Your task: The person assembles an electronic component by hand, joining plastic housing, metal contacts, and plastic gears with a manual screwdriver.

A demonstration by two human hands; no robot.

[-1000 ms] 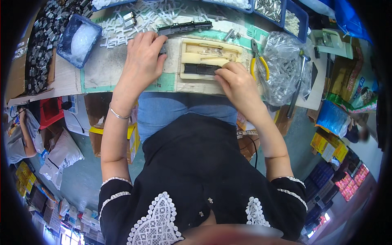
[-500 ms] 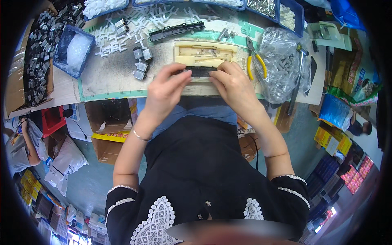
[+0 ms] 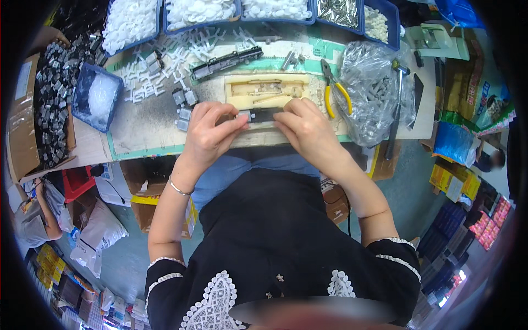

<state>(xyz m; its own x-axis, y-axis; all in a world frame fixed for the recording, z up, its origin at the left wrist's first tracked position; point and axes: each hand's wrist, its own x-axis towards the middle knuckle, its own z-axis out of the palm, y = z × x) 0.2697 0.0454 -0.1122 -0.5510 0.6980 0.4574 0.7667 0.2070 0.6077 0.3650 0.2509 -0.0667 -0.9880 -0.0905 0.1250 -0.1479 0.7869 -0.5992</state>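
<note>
A black plastic housing point(image 3: 265, 115), long and narrow, lies level at the near side of a cream-coloured fixture block point(image 3: 231, 99). At its right end my right hand point(image 3: 308, 127) pinches it between thumb and fingers. My left hand point(image 3: 212, 132) is closed at the other end, its fingertips on a small silver motor point(image 3: 246, 115) that meets the housing's left end. My fingers partly cover both parts; whether the motor is seated in the housing cannot be told. Behind the block rests another long black housing point(image 3: 226, 62).
Silver motors point(image 3: 184, 97) lie left of my hands, near scattered white plastic pieces point(image 3: 146, 80). Yellow-handled pliers point(image 3: 335, 91), a clear bag of grey parts point(image 3: 369, 91) and a hammer point(image 3: 397, 104) lie to the right. Blue bins point(image 3: 237, 15) line the back; a blue tray point(image 3: 82, 102) stands left.
The view has shifted, with the table lower in the picture and more of the back bins showing. My left hand has drawn slightly away from my right, and the silver motor now shows at its fingertips.
</note>
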